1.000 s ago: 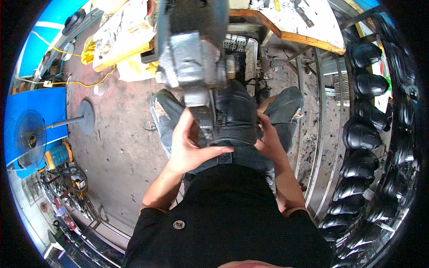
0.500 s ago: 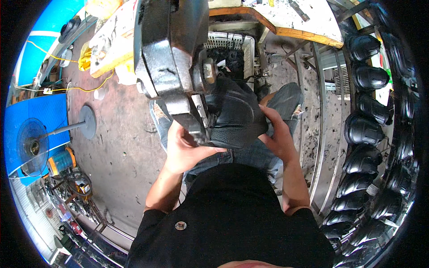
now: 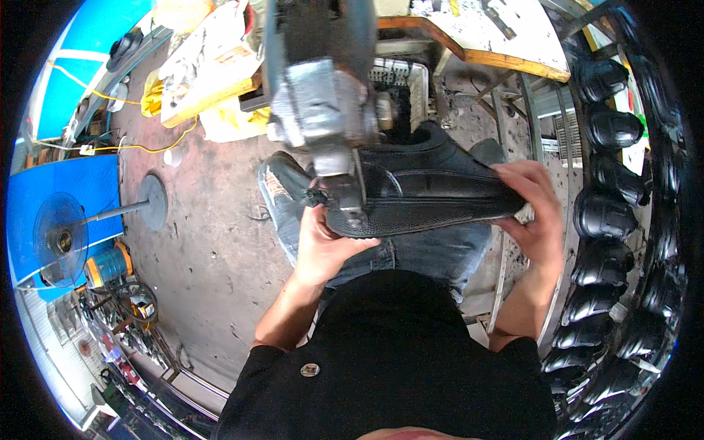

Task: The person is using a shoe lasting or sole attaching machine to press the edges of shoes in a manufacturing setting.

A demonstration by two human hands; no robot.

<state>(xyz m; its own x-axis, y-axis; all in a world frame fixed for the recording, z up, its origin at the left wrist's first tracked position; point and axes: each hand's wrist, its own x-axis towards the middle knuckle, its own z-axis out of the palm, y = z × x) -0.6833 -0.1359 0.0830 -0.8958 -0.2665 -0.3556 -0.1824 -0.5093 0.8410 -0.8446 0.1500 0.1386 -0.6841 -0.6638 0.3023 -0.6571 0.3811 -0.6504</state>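
Head: machine arm (image 3: 319, 95) partly hides shoe (image 3: 440, 192), crate (image 3: 421, 95); fan (image 3: 63, 240) far left.

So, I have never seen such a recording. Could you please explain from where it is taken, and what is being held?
There is no robot here. A wide fisheye camera on the person's head looks down, so straight edges bend. Each grip is simply a bare hand: the left grip and the right grip hold a black shoe, one near each end. A metal machine comes in from the top; its lower tip overlaps the shoe's left end, but I cannot tell whether it touches. On the white table at upper right lies a dark, narrow object. More black shoes line the right side.
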